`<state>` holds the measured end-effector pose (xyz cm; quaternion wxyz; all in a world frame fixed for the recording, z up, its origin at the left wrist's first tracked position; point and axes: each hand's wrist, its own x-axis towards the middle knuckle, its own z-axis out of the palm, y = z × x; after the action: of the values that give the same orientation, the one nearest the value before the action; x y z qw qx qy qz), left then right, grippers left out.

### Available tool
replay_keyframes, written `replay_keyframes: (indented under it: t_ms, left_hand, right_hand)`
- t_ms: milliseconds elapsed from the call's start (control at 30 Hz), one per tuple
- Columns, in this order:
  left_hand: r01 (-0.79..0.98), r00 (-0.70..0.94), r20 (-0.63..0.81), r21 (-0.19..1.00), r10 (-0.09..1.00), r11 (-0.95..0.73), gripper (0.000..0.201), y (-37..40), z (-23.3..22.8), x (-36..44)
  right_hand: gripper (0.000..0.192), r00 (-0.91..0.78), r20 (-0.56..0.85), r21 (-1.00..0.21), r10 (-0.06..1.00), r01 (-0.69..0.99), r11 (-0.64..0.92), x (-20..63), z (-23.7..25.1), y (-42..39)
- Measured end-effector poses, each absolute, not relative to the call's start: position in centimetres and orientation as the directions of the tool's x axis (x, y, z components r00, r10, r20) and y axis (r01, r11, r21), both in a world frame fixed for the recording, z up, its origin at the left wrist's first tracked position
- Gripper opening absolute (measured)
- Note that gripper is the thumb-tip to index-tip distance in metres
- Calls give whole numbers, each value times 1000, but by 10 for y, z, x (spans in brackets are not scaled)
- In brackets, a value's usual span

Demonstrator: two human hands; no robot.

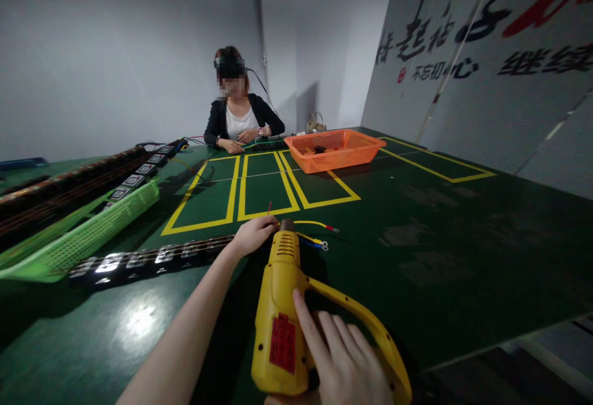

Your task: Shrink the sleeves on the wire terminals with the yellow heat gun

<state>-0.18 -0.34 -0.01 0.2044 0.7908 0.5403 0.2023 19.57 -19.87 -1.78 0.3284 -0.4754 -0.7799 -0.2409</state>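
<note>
My right hand [340, 362] grips a yellow heat gun [280, 306] with a red label, its metal nozzle pointing away from me over the green table [463, 238]. Just beyond the nozzle lie thin wires [317, 235], yellow and blue, with ring terminals at their ends. My left hand [252, 234] reaches forward and pinches the wires close to the nozzle; a thin red wire tip sticks up above its fingers. A long black strip of parts [148, 260] lies to the left of that hand.
A green mesh tray [88, 232] and long dark strips lie at the left. An orange basket [333, 149] stands at the far middle of the table. Yellow taped rectangles [259, 189] mark the tabletop. Another person [238, 115] sits at the far end, hands on the table.
</note>
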Motion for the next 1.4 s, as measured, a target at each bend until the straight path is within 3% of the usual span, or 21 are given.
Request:
replay_keyframes:
  t_ms: [333,633,767,967,1200,1400]
  left_hand:
    - [764,311,85,570,947,-302,32,-6,1,-2]
    - [771,308,80,563,948,-298,32,-6,5,0]
    - [846,251,132,452,959,-283,31,-15,2,11]
    - [951,144,392,200,909,-237,25,-33,-14,37]
    - [962,156,396,148,905,-230,22,-34,-16,40]
    - [953,184,389,153,903,-261,22,-33,-15,38]
  right_hand:
    - [114,-357,678,134,642,920,369,227,-19,-199]
    - [105,-311,688,193,656,950,248,248,-30,-203]
    - [106,-326,684,194,653,944,268,245,-30,-204]
    - [95,-258,673,145,693,965,218,231,-37,-205]
    - [98,-313,706,130,635,939,319,208,-31,-201]
    - [93,-235,738,59,632,956,286,194,-50,-204]
